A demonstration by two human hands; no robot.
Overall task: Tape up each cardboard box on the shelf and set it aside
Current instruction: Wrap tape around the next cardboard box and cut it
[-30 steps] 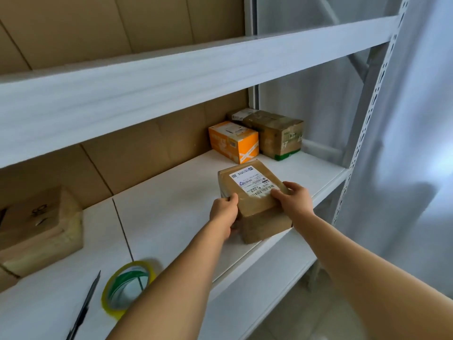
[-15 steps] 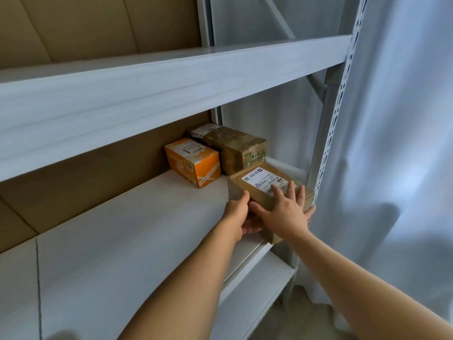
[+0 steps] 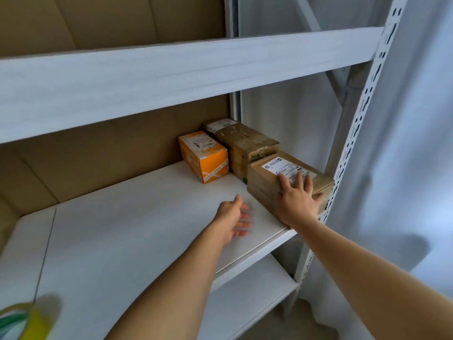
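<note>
A brown cardboard box [image 3: 264, 177] with a white shipping label stands at the right end of the white shelf [image 3: 127, 231], against a taller brown taped box [image 3: 247, 146]. My right hand [image 3: 296, 200] lies flat on its top and near side, fingers straight over the label. My left hand [image 3: 234, 217] hovers open just above the shelf, left of the box and apart from it. An orange box [image 3: 203, 155] stands behind, beside the taller brown one. A yellow tape roll [image 3: 22, 320] shows blurred at the bottom left corner.
A white upper shelf [image 3: 171, 77] runs overhead. The perforated metal upright [image 3: 353, 143] stands right next to the labelled box. Cardboard lines the back wall [image 3: 98, 153]. A lower shelf [image 3: 245, 295] sits below, and a pale curtain [image 3: 411, 168] hangs to the right.
The labelled box went from the shelf's front middle to its right end beside the other boxes. My left hand has let go and drawn back; my right hand now lies flat on the box.
</note>
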